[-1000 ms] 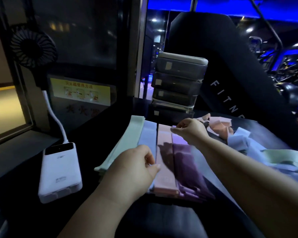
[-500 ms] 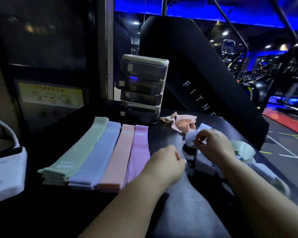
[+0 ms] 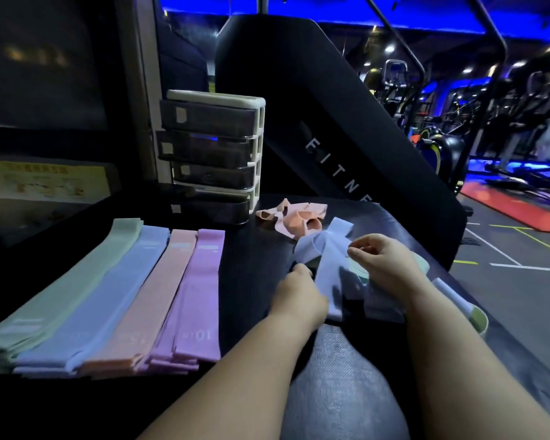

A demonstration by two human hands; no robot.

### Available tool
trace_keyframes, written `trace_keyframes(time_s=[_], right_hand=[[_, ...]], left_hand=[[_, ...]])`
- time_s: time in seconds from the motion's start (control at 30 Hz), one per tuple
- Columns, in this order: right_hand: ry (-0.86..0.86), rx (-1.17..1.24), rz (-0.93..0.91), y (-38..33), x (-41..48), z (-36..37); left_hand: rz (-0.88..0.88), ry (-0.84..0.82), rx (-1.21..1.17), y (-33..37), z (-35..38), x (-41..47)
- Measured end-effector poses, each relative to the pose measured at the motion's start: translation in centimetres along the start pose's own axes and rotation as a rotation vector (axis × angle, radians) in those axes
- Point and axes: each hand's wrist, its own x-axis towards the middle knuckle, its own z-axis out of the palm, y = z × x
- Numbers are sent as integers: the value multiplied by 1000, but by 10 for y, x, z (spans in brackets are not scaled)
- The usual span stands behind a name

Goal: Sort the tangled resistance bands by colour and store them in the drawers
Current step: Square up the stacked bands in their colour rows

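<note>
At centre right, the right grip [image 3: 385, 262] pinches a tangled blue band [image 3: 327, 249] on the dark tabletop [image 3: 251, 268]. The left grip [image 3: 299, 293] curls at the band's lower edge, fingertips hidden, hold unclear. A green band [image 3: 477, 317] lies partly hidden under the right forearm. Sorted stacks [image 3: 118, 296] fill the lower left, with drawers [image 3: 210, 154] behind.

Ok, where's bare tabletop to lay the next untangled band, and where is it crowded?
Free: the black tabletop strip between the purple band stack and the left hand, running back to the grey drawer unit. Crowded: the right side, where the tangled light blue band, crumpled pink band and green band lie around the right hand.
</note>
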Motion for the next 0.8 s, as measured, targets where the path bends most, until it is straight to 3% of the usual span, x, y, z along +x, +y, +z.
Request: trace_keyframes(time_s=[0.13,0.37,0.57,0.63,0.8], right_hand=[[-48,14,31,1,5,-1],[-255,371,-1,-11,-5,-11],[-603,457,-152,-23,-17,-13],[-577,444,-190,-24,-19,-11],[-330,417,-245,-29,-21,-5]], left_hand=[[7,46,-330,-10,-1,3],[20,1,-901,-9,-9,-1],[75,-38,-1072,-6,-21,-7],[97,-29,-1123,-7,-26,-8],[88,52,-1148,-6,-27,-8]])
